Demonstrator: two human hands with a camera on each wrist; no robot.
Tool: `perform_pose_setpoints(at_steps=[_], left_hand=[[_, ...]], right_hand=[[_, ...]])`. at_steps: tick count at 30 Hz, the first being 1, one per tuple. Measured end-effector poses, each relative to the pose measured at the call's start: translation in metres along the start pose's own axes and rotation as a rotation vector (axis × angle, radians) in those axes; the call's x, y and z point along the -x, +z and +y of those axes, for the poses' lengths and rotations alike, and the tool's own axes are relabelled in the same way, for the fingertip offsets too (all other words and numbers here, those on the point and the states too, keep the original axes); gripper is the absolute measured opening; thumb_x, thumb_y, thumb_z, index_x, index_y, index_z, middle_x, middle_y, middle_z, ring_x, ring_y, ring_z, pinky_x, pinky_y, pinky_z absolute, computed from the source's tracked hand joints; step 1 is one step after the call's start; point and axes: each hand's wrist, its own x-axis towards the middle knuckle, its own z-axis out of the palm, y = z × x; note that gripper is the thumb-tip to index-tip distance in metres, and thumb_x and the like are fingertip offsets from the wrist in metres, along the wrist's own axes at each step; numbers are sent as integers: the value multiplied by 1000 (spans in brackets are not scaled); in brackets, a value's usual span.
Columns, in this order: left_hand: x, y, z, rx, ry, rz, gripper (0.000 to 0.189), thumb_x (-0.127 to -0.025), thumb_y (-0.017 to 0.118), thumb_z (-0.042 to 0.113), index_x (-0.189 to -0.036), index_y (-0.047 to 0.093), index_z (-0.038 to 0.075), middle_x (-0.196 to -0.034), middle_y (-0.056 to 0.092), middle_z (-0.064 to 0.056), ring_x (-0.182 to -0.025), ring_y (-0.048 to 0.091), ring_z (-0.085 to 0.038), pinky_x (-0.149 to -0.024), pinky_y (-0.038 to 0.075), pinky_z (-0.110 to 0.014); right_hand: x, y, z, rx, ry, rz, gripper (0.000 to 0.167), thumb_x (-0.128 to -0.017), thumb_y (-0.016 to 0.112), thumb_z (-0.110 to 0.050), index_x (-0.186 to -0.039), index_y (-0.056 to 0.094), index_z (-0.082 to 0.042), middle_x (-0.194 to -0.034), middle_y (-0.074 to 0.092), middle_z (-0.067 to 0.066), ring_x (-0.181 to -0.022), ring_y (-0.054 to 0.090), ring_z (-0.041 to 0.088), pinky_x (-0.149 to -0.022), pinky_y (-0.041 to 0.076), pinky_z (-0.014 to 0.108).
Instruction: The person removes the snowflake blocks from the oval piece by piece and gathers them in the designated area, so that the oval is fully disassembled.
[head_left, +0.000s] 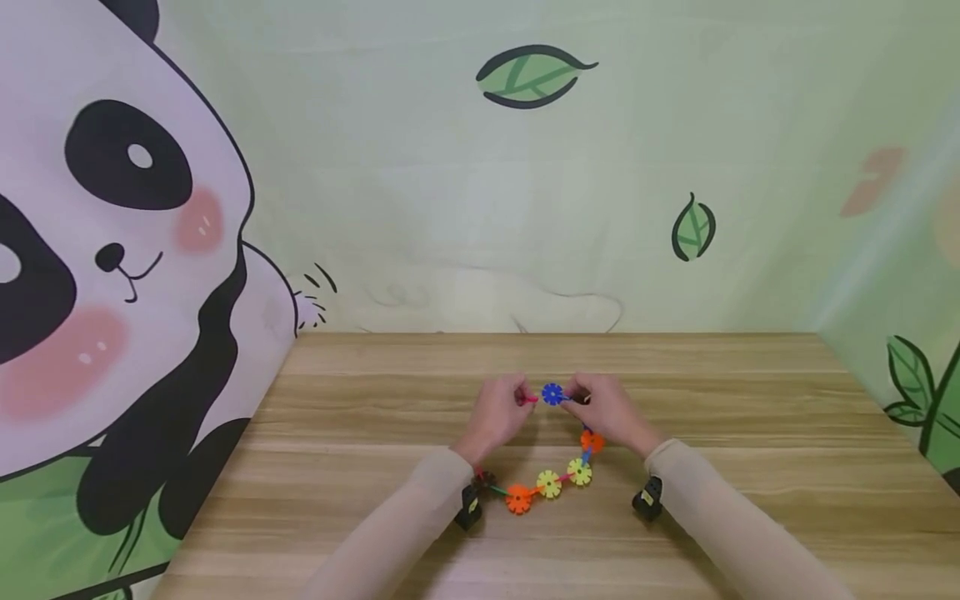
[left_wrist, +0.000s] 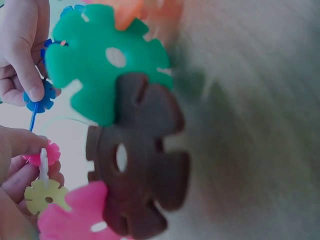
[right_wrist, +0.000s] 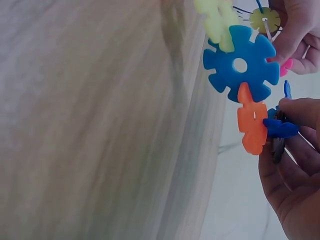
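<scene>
A chain of slotted plastic snowflake discs hangs between the two hands. My left hand (head_left: 498, 408) pinches a pink disc (left_wrist: 51, 154) at one end; a pale yellow disc (left_wrist: 46, 197) is joined below it. The right hand (head_left: 609, 410) pinches the other end, where a blue disc (head_left: 552, 394) faces the left hand across a small gap. Along the hanging part are orange (head_left: 518, 499) and yellow discs (head_left: 549, 484). Close to the left wrist camera, a green disc (left_wrist: 100, 60) joins a brown disc (left_wrist: 137, 160). Near the right hand, an orange disc (right_wrist: 252, 125) joins a light blue one (right_wrist: 225, 67).
The wood-grain table (head_left: 360, 375) lies under both arms. Behind it stands a pale green backdrop (head_left: 420, 183) printed with a panda and leaves. A black wrist device (head_left: 647, 500) sits at the right cuff, another (head_left: 468, 507) at the left.
</scene>
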Motion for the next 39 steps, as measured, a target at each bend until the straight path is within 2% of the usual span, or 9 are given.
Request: perform_pose_setpoints(at_steps=[5, 13, 22, 30, 39], left_hand=[[1, -1, -2, -25, 7, -14, 9, -80, 72, 5, -80, 64, 8, -76, 65, 1, -67, 57, -8, -59, 47, -18], [1, 0, -6, -23, -42, -62, 6, -83, 71, 7, -82, 65, 10, -75, 62, 3, -66, 54, -8, -56, 46, -19], [0, 0, -10, -61, -72, -78, 1, -82, 70, 9, -82, 69, 10, -77, 66, 3, -66, 56, -8, -56, 46, -20], [-1, 1, -12, -73, -100, -111, 7, -81, 70, 7, -81, 71, 14, -76, 64, 5, -65, 54, -8, -54, 45, -20], [1, 3, -15, -65, -88, -109, 6, -81, 69, 6, -82, 71, 12, -78, 66, 3, -64, 53, -8, -54, 45, -21]], right_hand=[[2, 1, 5, -11, -16, 31, 5, -84, 72, -11, -85, 67, -10, -81, 65, -3, -75, 59, 12, -72, 54, 34], [3, 0, 5, -43, 15, 38, 5, -84, 72, -10, -87, 68, -10, -83, 66, -1, -77, 60, 14, -74, 54, 34], [1, -2, 3, -73, 5, 17, 5, -85, 70, -7, -90, 69, -8, -87, 67, 1, -81, 61, 16, -76, 54, 36], [0, -1, 3, -88, 30, -9, 7, -85, 69, -7, -92, 70, -8, -89, 67, 2, -83, 61, 17, -77, 53, 36], [1, 0, 5, -113, 41, -25, 7, -86, 68, -7, -93, 70, -8, -90, 67, 2, -83, 61, 17, -75, 53, 34]])
